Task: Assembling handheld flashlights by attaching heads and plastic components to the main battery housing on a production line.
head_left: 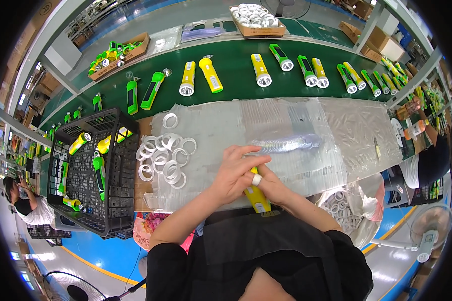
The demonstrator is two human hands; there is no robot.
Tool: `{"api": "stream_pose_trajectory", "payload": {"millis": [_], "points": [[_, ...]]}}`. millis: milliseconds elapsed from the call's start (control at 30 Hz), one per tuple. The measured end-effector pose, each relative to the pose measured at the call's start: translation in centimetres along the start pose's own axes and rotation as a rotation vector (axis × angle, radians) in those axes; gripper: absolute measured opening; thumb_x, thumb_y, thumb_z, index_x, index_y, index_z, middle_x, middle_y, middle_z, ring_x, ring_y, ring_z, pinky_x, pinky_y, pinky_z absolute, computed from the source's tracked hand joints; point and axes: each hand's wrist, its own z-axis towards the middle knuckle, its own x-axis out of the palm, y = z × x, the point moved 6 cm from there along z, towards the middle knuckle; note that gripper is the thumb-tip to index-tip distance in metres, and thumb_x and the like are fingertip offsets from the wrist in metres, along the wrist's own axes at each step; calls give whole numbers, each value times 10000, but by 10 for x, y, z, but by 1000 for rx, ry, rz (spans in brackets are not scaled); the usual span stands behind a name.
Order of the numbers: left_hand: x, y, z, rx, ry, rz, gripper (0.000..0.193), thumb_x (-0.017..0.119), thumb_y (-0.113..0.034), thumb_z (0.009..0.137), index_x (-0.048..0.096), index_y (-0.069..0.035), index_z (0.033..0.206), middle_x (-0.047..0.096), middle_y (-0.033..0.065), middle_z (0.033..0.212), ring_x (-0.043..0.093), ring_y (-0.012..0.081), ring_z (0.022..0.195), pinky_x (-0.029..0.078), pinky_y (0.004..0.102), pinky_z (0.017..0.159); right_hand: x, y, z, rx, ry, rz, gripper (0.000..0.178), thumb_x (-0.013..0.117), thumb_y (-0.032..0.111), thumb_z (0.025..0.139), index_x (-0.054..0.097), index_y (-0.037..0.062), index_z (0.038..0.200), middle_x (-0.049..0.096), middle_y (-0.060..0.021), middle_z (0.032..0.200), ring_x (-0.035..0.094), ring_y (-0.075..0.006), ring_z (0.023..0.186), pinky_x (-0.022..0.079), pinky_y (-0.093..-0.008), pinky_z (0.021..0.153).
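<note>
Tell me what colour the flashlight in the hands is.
The flashlight is yellow, seen best in the head view.

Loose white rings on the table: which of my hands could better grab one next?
Probably your left hand: the loose white rings lie on its side; your right hand is farther. Both are at the yellow handheld flashlight.

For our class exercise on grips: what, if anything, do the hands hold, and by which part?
The left hand and right hand hold a yellow flashlight around its far end; its near end sticks out uncovered.
</note>
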Motion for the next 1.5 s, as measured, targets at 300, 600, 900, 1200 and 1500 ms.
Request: {"api": "stream_pose_trajectory", "payload": {"millis": [300,600,900,1200,1500], "points": [[39,91,-12,-299,118,365,508,714,-233,848,556,-59,1299,576,129,1270,533,299,1165,440,391,946,-35,4,-23,44,-171,203,388,525,270,992,408,94,1317,610,-132,906,603,-194,752,500,-337,699],[-9,35,-7,-335,14,-201,425,635,-189,889,587,-91,1300,530,137,1191,498,324,1089,411,401,952,-27,14,-13,13,-105,25,464,555,353,966,430,60,1304,606,-126,886,612,-199,741,498,-328,684],[-23,9,-27,-139,-71,-101,344,467,-137,928,616,-29,1218,542,148,1189,471,340,1153,365,448,1002,11,9,13,25,187,-4,436,527,340,992,404,90,1327,564,-85,1007,604,-173,814,495,-314,717],[-55,42,-16,-170,-211,-72,357,445,-234,956,596,-40,1215,538,172,1242,475,353,1194,364,427,1023,17,12,61,-167,171,6,376,499,325,1002,416,97,1290,581,-74,947,596,-160,746,494,-316,682],[-162,199,-41,-788,251,775,586,716,-350,827,538,-195,1364,582,183,1143,573,354,1049,480,409,899,14,29,98,-393,72,-177,403,569,344,963,426,96,1247,582,-82,864,577,-151,711,482,-297,651]]}}
